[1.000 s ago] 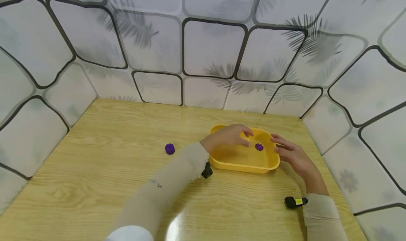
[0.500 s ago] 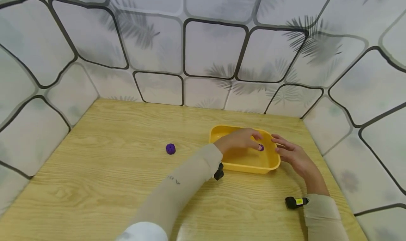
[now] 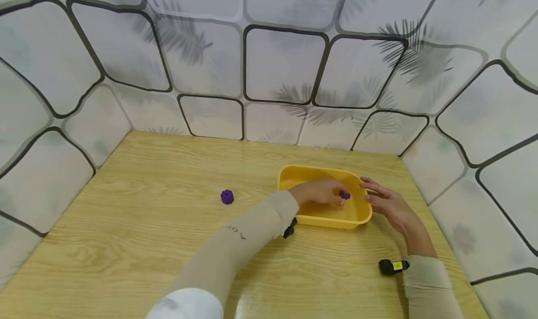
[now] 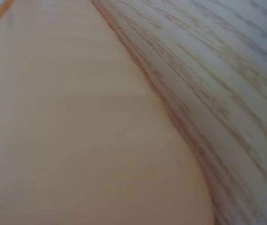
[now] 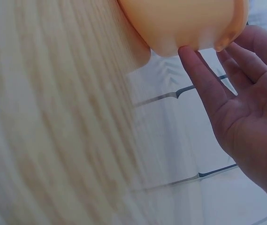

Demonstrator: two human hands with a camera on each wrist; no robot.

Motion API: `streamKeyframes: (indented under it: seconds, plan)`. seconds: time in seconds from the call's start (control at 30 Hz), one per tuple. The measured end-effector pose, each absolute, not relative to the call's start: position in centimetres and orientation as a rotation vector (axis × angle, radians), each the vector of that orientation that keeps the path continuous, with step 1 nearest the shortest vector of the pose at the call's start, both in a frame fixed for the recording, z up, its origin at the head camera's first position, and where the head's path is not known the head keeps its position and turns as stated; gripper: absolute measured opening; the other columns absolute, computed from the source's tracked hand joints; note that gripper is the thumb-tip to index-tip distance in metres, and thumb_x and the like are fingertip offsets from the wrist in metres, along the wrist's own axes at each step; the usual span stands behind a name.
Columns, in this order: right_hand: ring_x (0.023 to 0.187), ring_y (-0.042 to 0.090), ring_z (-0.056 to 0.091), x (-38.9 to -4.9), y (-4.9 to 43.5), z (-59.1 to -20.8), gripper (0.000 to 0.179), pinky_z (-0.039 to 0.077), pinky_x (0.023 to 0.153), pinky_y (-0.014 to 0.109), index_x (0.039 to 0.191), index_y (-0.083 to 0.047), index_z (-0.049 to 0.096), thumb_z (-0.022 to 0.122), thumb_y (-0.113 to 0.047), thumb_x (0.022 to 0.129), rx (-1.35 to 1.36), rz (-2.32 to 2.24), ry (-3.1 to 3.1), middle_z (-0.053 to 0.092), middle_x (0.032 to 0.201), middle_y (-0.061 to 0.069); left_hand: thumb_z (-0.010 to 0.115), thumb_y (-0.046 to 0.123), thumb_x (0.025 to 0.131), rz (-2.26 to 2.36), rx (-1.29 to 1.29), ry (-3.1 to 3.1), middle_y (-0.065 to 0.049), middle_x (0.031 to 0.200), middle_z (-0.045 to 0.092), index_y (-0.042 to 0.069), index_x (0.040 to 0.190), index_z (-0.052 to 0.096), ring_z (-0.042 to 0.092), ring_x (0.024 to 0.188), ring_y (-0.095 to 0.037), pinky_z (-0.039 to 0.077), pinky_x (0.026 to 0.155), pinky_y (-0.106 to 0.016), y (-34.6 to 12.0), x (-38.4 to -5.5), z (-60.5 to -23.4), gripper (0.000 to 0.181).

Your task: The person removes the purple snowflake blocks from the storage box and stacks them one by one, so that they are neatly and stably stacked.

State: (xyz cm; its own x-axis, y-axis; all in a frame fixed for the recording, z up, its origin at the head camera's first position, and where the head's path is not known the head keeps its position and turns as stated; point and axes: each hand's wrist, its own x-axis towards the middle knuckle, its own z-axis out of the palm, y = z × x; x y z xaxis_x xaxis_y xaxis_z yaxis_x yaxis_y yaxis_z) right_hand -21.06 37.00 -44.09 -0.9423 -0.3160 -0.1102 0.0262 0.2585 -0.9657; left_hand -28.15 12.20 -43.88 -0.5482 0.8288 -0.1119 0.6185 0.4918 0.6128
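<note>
In the head view a yellow tray (image 3: pixel 325 223) stands on the wooden table. My left hand (image 3: pixel 320 191) reaches down into it, thumb and fingers curled round a small purple flower-shaped block (image 3: pixel 344 194) near the tray's right end. Part of that block is hidden by the fingers. My right hand (image 3: pixel 391 206) is at the right end of the tray, its extended fingertips against the outer wall, as the right wrist view also shows with the hand (image 5: pixel 246 112) touching the tray (image 5: pixel 189 23). The left wrist view holds only the tray's side (image 4: pixel 77 122) close up.
A second purple block (image 3: pixel 227 196) lies on the table (image 3: pixel 147 216) to the left of the tray. Patterned walls (image 3: pixel 286 67) enclose the table at the back and both sides. The right wall is close to my right arm.
My left hand has moved right and lower into the tray, and its fingers have closed round the purple block there. The right hand has stayed at the tray's end.
</note>
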Motion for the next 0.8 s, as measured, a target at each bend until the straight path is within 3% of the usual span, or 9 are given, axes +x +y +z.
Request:
streamKeyframes:
  seconds: [0.13,0.33,0.57,0.8]
  plan:
    - [0.123,-0.013,0.050,-21.11,36.99,-44.14,0.056,0.053,0.091,0.020,0.153,0.004,0.036,0.055,-0.018,0.105,-0.279,-1.724,2.259,0.021,0.168,-0.002,0.060,0.027,0.102,0.690,1.232,2.331,0.001,0.138,0.063,0.013,0.137,0.063,0.056,0.127,-0.009,0.039,0.106,-0.016,12.15,-28.00,-44.13,0.038]
    - [0.123,-0.012,0.051,-21.20,36.98,-44.26,0.057,0.053,0.091,0.021,0.153,0.004,0.036,0.055,-0.019,0.105,-0.275,-1.719,2.262,0.021,0.168,0.000,0.063,0.020,0.101,0.724,1.236,2.315,-0.002,0.130,0.067,0.010,0.133,0.065,0.060,0.116,-0.009,0.043,0.099,-0.016,12.09,-27.80,-44.08,0.034]
    - [0.123,-0.012,0.052,-21.21,37.14,-44.21,0.056,0.053,0.091,0.020,0.153,0.004,0.036,0.055,-0.018,0.105,-0.291,-1.732,2.259,0.022,0.168,-0.002,0.066,0.023,0.099,0.613,1.284,2.389,-0.001,0.143,0.059,0.013,0.142,0.058,0.053,0.130,-0.011,0.037,0.109,-0.018,12.41,-27.99,-44.27,0.045]
    - [0.123,-0.011,0.052,-21.16,37.10,-44.11,0.056,0.053,0.092,0.020,0.153,0.004,0.036,0.055,-0.018,0.105,-0.293,-1.734,2.254,0.021,0.168,-0.001,0.069,0.027,0.097,0.512,1.250,2.411,0.007,0.143,0.059,0.020,0.142,0.059,0.054,0.128,-0.007,0.039,0.109,-0.019,12.75,-28.08,-44.77,0.047]
